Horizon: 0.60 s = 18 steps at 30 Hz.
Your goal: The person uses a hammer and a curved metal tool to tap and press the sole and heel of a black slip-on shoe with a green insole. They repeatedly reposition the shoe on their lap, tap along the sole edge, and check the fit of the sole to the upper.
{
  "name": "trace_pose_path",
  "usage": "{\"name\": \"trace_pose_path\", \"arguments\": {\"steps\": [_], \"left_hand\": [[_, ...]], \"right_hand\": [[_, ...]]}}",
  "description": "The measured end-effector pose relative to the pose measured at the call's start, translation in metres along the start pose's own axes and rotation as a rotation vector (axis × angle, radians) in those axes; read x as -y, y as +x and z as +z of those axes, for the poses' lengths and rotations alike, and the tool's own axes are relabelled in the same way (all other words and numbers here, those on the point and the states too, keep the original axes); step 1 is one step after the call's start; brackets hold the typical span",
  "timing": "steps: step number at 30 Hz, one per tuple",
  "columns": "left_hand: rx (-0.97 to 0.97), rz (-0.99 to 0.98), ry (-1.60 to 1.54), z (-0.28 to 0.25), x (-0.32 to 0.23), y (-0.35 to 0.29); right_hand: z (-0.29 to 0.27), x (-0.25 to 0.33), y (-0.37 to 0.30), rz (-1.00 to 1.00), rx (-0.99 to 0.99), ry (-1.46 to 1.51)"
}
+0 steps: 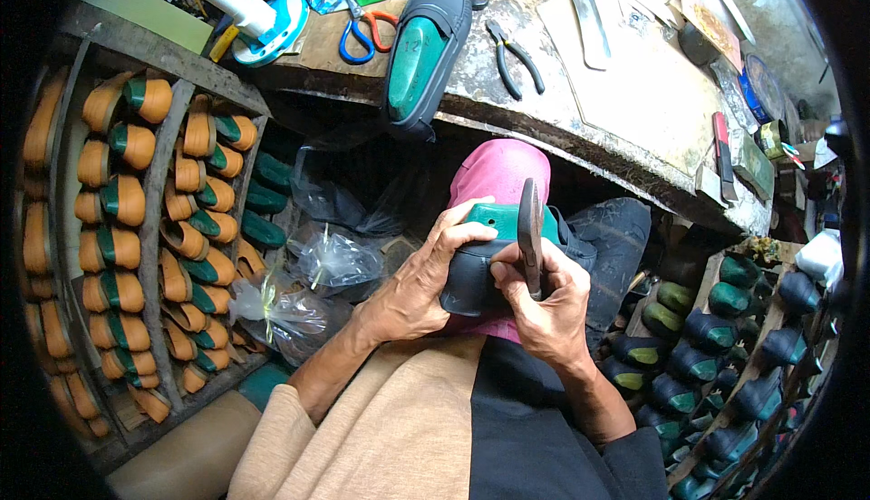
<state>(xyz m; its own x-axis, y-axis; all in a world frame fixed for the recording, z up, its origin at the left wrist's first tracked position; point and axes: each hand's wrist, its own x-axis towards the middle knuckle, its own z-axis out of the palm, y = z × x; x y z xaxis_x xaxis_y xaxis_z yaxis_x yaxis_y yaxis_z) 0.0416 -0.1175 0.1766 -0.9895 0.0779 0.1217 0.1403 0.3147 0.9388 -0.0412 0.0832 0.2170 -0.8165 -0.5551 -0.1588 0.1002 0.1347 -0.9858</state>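
Observation:
Over my lap I hold a dark shoe (471, 275) with a green shoe last (494, 219) inside it. My left hand (421, 274) is closed around the shoe's near left side, its fingertips on the last beside a small hole. My right hand (548, 305) grips a hammer (530, 228), its dark metal head over the right part of the shoe; most of its handle is hidden. A pink cloth (498, 169) covers my knee under the shoe. Ahead, a second dark shoe (426, 47) on a green last rests on the workbench edge.
The worn workbench (625, 138) carries scissors (362, 33), pliers (512, 58), a flat blade (591, 27) and a red-handled cutter (722, 156). A left rack (172, 255) holds several tan shoes; a right rack (702, 292) holds dark ones. Plastic bags (331, 260) lie beside my left arm.

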Motion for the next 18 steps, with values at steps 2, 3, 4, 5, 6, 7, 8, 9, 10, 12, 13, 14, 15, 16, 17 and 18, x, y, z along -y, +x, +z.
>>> {"name": "trace_pose_path", "arguments": {"steps": [2, 3, 4, 5, 6, 7, 8, 9, 10, 12, 13, 14, 15, 16, 17, 18], "left_hand": [[0.001, -0.008, -0.004, 0.0, -0.002, -0.001], [0.0, -0.016, -0.004, 0.001, -0.004, -0.001], [0.001, -0.023, -0.005, 0.001, -0.004, -0.002], [-0.004, -0.031, 0.001, 0.002, -0.005, -0.002], [-0.01, -0.04, 0.005, 0.003, -0.006, -0.002], [-0.016, -0.048, 0.01, 0.004, -0.006, -0.003], [-0.022, -0.046, 0.019, 0.006, -0.006, -0.003], [-0.031, -0.042, 0.03, 0.007, -0.006, -0.003], [-0.048, -0.045, 0.045, 0.008, -0.006, -0.003], [-0.09, -0.062, 0.063, 0.009, -0.005, -0.003], [-0.111, -0.073, 0.069, 0.009, -0.005, -0.003], [-0.113, -0.073, 0.051, 0.008, -0.004, -0.003], [-0.11, -0.068, 0.032, 0.006, -0.002, -0.002], [-0.105, -0.07, 0.013, 0.003, 0.0, -0.001], [-0.103, -0.068, 0.025, 0.001, 0.003, 0.001], [-0.103, -0.049, 0.041, 0.0, 0.004, 0.0]], "right_hand": [[-0.003, 0.002, 0.0, 0.035, 0.0, 0.001], [-0.005, 0.003, 0.0, 0.058, 0.019, -0.012], [-0.007, 0.003, 0.001, 0.078, 0.014, 0.001], [-0.008, 0.003, 0.002, 0.104, 0.032, -0.001], [-0.009, 0.004, 0.003, 0.1, 0.044, 0.003], [-0.009, 0.004, 0.005, 0.096, 0.045, -0.013], [-0.009, 0.004, 0.007, 0.141, 0.055, -0.022], [-0.007, 0.005, 0.009, 0.143, 0.049, -0.023], [-0.005, 0.005, 0.013, 0.141, 0.042, -0.026], [-0.004, 0.007, 0.019, 0.138, 0.06, -0.018], [-0.006, 0.008, 0.023, 0.118, 0.085, -0.02], [-0.008, 0.008, 0.024, 0.129, 0.13, -0.037], [-0.013, 0.01, 0.025, 0.288, 0.119, 0.147], [-0.019, 0.012, 0.023, 0.367, 0.12, 0.296], [-0.021, 0.013, 0.016, 0.32, 0.162, 0.443], [-0.025, 0.015, 0.004, 0.285, 0.161, 0.599]]}}
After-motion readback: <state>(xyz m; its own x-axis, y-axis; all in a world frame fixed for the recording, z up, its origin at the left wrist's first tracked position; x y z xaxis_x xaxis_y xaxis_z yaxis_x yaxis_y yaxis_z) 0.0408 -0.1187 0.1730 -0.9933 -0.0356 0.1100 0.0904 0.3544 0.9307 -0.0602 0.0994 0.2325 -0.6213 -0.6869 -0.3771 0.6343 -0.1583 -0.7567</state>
